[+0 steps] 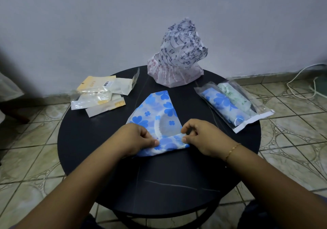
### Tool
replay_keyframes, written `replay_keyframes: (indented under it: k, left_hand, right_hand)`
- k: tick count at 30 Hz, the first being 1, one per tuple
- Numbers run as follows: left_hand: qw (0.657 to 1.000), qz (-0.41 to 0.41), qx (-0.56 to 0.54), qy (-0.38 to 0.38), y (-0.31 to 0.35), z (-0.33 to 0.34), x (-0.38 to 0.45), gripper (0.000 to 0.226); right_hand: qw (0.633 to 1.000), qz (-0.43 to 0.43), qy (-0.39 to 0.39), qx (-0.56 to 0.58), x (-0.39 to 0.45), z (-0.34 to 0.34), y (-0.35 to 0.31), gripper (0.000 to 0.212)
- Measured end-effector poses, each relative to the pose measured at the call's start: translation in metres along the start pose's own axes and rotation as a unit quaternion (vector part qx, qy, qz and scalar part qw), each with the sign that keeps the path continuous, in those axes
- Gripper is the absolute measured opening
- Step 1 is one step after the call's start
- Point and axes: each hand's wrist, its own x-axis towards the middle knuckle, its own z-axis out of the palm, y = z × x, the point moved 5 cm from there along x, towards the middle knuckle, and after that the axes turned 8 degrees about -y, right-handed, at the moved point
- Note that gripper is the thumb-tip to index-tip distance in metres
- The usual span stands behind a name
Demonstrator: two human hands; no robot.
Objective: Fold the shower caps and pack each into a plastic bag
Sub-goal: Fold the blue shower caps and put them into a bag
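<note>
Blue flower-print plastic shower cap (160,112), round black table's (85,140) near-centre | left hand (136,138), right hand (200,136) each pinch its rolled near edge | risk: slick film probably springs open if either pinch loosens

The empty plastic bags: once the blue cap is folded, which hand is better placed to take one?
Probably the left hand: the empty plastic bags lie on its side of the table. The right hand would have to cross the blue cap.
</note>
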Motion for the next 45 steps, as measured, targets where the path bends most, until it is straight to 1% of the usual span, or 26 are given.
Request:
replay_keyframes:
  k: [2,4,5,7,8,9,10,13,14,15,17,18,21,22,24,26,27,29,33,35,38,39,43,45]
  left_hand:
    - [0.999,0.014,0.031,0.017,0.002,0.002,-0.001,0.023]
    - [0.993,0.047,0.088,0.056,0.004,0.003,-0.005,0.025]
    - [0.986,0.08,0.122,0.082,0.005,0.004,-0.008,0.024]
    - [0.956,0.194,0.181,0.122,0.014,0.009,-0.016,0.018]
    - [0.934,0.259,0.212,0.128,0.02,0.013,-0.02,0.013]
    - [0.915,0.303,0.235,0.125,0.023,0.017,-0.023,0.013]
    - [0.905,0.326,0.247,0.119,0.024,0.02,-0.025,0.019]
    - [0.92,0.314,0.221,0.074,0.02,0.022,-0.023,0.049]
    - [0.922,0.313,0.216,0.067,0.018,0.021,-0.022,0.055]
    - [0.922,0.314,0.217,0.062,0.017,0.021,-0.022,0.058]
    - [0.921,0.315,0.22,0.059,0.018,0.02,-0.019,0.057]
    - [0.922,0.31,0.223,0.061,0.018,0.02,-0.018,0.056]
    - [0.923,0.306,0.221,0.073,0.022,0.017,-0.019,0.057]
    - [0.927,0.299,0.213,0.073,0.024,0.016,-0.02,0.053]
    - [0.945,0.265,0.18,0.068,0.022,0.013,-0.019,0.032]
    - [0.963,0.234,0.122,0.057,0.02,0.012,-0.018,0.012]
    - [0.968,0.224,0.094,0.053,0.018,0.012,-0.017,0.006]
    - [0.975,0.209,0.048,0.051,0.016,0.012,-0.014,0.001]
    - [0.982,0.18,0.01,0.049,0.013,0.009,-0.009,0.005]
    - [0.986,0.159,-0.004,0.045,0.01,0.008,-0.006,0.011]
    - [0.991,0.122,-0.026,0.046,0.007,0.009,-0.002,0.018]
    - [0.992,0.113,-0.027,0.05,0.006,0.009,-0.002,0.02]
    - [0.993,0.09,-0.001,0.074,0.004,0.006,-0.001,0.029]
    - [0.992,0.082,0.05,0.087,0.005,0.005,-0.002,0.033]
  right_hand:
    - [1.0,0.008,-0.005,-0.026,0.0,0.002,0.0,0.012]
    - [0.998,0.018,0.0,-0.054,0.001,0.007,0.002,0.012]
    - [0.997,0.019,0.008,-0.078,0.0,0.009,0.002,0.011]
    - [0.985,-0.004,0.044,-0.168,-0.006,0.009,-0.005,0.01]
    - [0.974,-0.022,0.069,-0.213,-0.009,0.007,-0.008,0.015]
    - [0.965,-0.044,0.094,-0.241,-0.012,0.006,-0.011,0.019]
    - [0.958,-0.065,0.111,-0.257,-0.015,0.006,-0.013,0.022]
    - [0.936,-0.136,0.14,-0.295,-0.021,0.011,-0.014,0.027]
    - [0.93,-0.15,0.139,-0.305,-0.022,0.014,-0.012,0.031]
    - [0.927,-0.159,0.136,-0.311,-0.024,0.016,-0.011,0.037]
    - [0.929,-0.148,0.11,-0.32,-0.025,0.017,-0.006,0.055]
    - [0.931,-0.144,0.097,-0.32,-0.026,0.018,-0.003,0.058]
    - [0.938,-0.149,0.082,-0.303,-0.029,0.015,-0.003,0.044]
    - [0.943,-0.147,0.08,-0.288,-0.03,0.014,-0.004,0.041]
    - [0.955,-0.145,0.085,-0.246,-0.03,0.012,-0.006,0.036]
    - [0.971,-0.137,0.104,-0.169,-0.03,0.005,-0.005,0.03]
    - [0.977,-0.128,0.109,-0.133,-0.029,0.002,-0.004,0.027]
    - [0.985,-0.113,0.101,-0.083,-0.025,0.0,0.0,0.023]
    - [0.991,-0.092,0.099,-0.019,-0.012,0.002,0.004,0.016]
    - [0.992,-0.07,0.107,0.019,-0.005,0.002,0.006,0.014]
    - [0.992,-0.047,0.117,0.028,0.001,0.003,0.008,0.008]
    - [0.992,-0.042,0.118,0.025,0.002,0.004,0.007,0.01]
    - [0.993,-0.022,0.118,0.002,0.004,0.003,0.002,0.019]
    - [0.993,-0.015,0.114,-0.01,0.004,0.004,0.001,0.017]
